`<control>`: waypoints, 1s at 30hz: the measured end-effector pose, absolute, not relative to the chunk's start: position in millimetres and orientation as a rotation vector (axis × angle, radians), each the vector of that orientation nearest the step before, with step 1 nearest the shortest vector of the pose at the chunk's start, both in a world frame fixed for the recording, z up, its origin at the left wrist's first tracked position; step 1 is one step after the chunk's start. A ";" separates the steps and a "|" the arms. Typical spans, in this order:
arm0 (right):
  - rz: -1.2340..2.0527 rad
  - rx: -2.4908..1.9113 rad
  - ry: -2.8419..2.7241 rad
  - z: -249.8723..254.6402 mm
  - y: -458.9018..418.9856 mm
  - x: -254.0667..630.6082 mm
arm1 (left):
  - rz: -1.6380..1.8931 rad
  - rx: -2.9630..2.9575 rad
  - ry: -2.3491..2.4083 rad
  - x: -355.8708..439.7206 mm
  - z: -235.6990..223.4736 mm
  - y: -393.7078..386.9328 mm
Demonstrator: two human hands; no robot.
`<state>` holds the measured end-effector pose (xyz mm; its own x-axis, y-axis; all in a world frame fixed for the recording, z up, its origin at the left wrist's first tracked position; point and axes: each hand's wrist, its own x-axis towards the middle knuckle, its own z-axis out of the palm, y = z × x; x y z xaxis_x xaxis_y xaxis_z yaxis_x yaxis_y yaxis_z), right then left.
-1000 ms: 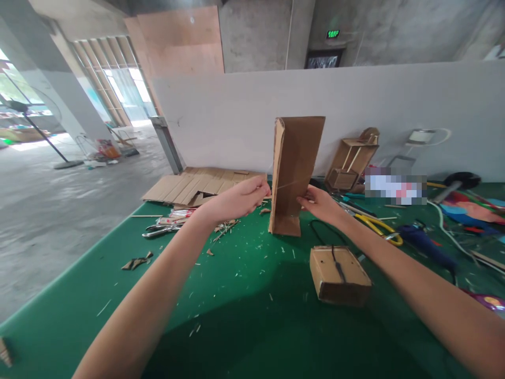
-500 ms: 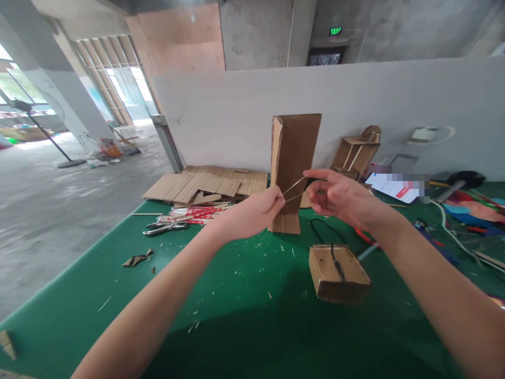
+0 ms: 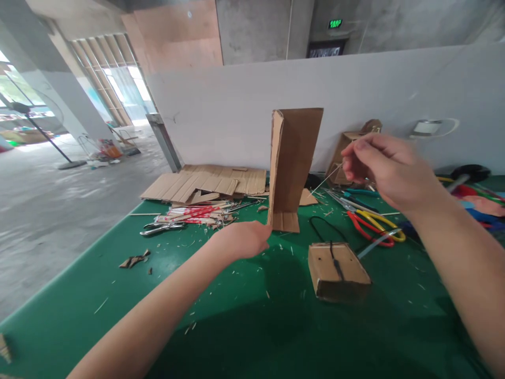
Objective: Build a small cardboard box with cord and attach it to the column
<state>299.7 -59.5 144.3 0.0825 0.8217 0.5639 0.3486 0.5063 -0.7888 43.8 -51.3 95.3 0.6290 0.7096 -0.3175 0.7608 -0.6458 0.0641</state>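
Note:
My right hand (image 3: 389, 166) is raised at the right with its fingertips pinched on a thin pale strand (image 3: 326, 179). The strand slants down to the left towards an upright cardboard column (image 3: 295, 158). By the column's lower left corner is my left hand (image 3: 249, 239), its fingers closed. What it grips, if anything, is hidden, and I cannot tell whether it touches the cardboard. Below my right hand lies a small cardboard box (image 3: 343, 289) with a black cord (image 3: 335, 260) across its top.
Flat cardboard pieces (image 3: 213, 181) and red-and-white packaged sticks (image 3: 197, 215) lie back left, beside metal pliers (image 3: 161, 228). Red-handled (image 3: 369, 231) and yellow-handled (image 3: 384, 226) tools lie at the right. A cardboard structure (image 3: 339, 152) stands against the white partition (image 3: 229, 116).
My hands have moved apart: the right went up and right with the strand, the left went down and slightly left. Earlier the strand ran as a loop between both hands.

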 end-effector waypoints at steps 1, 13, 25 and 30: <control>0.411 -1.095 -1.549 148.3 -61.1 297.7 | -0.466 2.657 1.231 45.1 95.9 -54.7; 0.256 -1.144 -1.809 157.8 -81.1 279.1 | 0.282 2.574 0.666 84.7 72.3 -85.8; 0.534 -0.742 -1.558 161.6 -91.3 265.5 | 0.520 2.640 0.801 30.4 132.7 -68.6; 0.495 -0.750 -1.546 159.6 -89.6 260.0 | 0.485 2.651 0.782 28.2 132.3 -65.7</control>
<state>260.0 -89.6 159.6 -0.0015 0.7112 0.7030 0.1703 0.6929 -0.7006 28.2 -65.7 132.3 0.7909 0.5690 0.2254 0.4553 -0.7931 0.4047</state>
